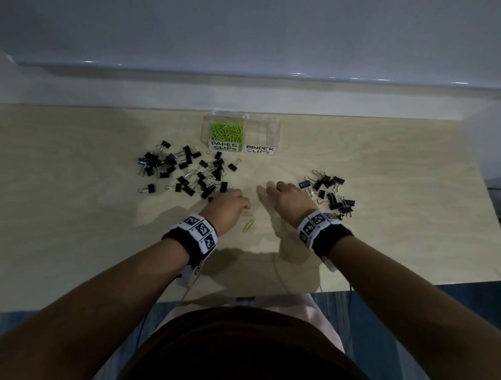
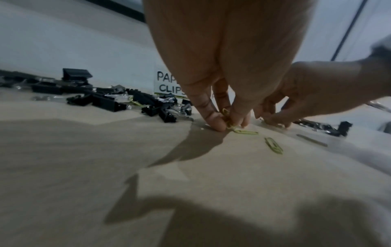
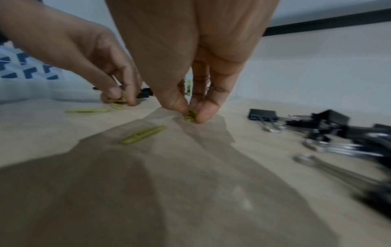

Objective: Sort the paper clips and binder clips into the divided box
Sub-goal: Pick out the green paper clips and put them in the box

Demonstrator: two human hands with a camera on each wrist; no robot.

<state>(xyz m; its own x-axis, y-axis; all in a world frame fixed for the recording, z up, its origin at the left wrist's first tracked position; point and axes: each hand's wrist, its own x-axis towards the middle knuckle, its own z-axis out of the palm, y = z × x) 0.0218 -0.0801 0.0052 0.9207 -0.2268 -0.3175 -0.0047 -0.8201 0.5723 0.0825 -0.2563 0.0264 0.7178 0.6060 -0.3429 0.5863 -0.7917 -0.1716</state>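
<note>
Here, both hands work low over the middle of the table (image 1: 71, 240), nearer its front edge than its back. Left hand (image 1: 227, 209): thumb and fingertips (image 2: 213, 120) drawn together, pinching a few green paper clips (image 2: 229, 122) against the surface. Two more loose clips (image 1: 248, 226) lie flat just beside that hand, toward the front edge. Right hand (image 1: 291, 201): thumb and forefinger (image 3: 203, 113) closed on a small bunch of green clips (image 3: 191, 115), tips touching the surface. One clip (image 3: 143, 134) lies flat near it, in the hand's shadow.

Divided box (image 1: 274, 125) stands at the middle of the back edge, clear plastic, two compartments side by side. The left one, labelled PAPER CLIPS (image 1: 224, 146), holds a heap of green clips (image 1: 227, 131). The right one, labelled BINDER CLIPS (image 1: 259, 149), shows nothing inside.

Black binder clips: a large scatter (image 1: 184, 173) left of centre, between the box and the left hand, with a green clip or two tangled in. A smaller pile (image 1: 328, 191) just right of the right hand.

Both wrists carry black bands with printed square markers (image 1: 201, 230).
</note>
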